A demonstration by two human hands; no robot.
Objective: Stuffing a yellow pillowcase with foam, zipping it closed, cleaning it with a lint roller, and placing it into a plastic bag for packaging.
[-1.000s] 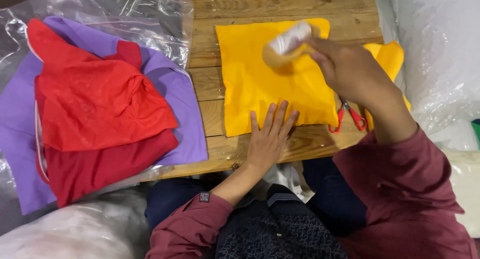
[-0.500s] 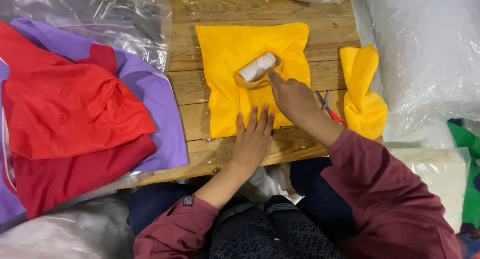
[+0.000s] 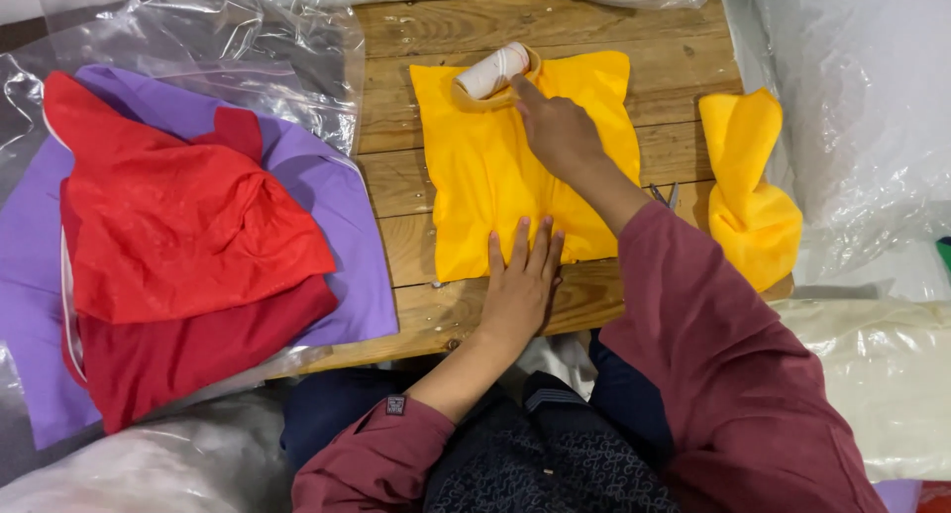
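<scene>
A flat yellow cloth (image 3: 495,176) lies spread on a wooden slat table (image 3: 396,127). My left hand (image 3: 520,280) rests palm down, fingers apart, on the cloth's near edge. My right hand (image 3: 557,127) grips the handle of a lint roller (image 3: 492,72), whose white roll sits on the cloth's far edge. My maroon sleeve crosses the cloth's right side.
A second, bunched yellow cloth (image 3: 751,186) lies at the table's right end, with scissors (image 3: 662,191) partly hidden beside my forearm. Red cloths (image 3: 168,236) on purple fabric (image 3: 342,246) are piled at left. Clear plastic sheeting (image 3: 198,38) surrounds the table.
My right hand has pushed the lint roller away from me, from the cloth's middle to its far edge. My left hand has stayed pressed on the near edge.
</scene>
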